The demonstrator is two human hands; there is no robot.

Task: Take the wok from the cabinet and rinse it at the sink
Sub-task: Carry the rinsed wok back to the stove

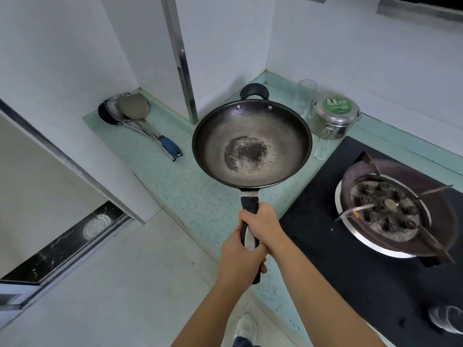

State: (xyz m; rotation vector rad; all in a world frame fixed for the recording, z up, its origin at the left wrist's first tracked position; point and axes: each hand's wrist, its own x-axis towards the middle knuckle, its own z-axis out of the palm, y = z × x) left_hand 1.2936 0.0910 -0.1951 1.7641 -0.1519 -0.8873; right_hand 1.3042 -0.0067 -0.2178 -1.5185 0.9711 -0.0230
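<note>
The left hand (240, 256) and right hand (263, 221) both clasp the wok (253, 144) by its long handle (249, 205); carrying it level over the tabletop (175, 176) toward the unseen sink seems wisest.

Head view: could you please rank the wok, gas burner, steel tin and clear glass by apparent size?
1. wok
2. gas burner; close to the wok, which is held nearer the camera, so their order is unsure
3. steel tin
4. clear glass
</note>
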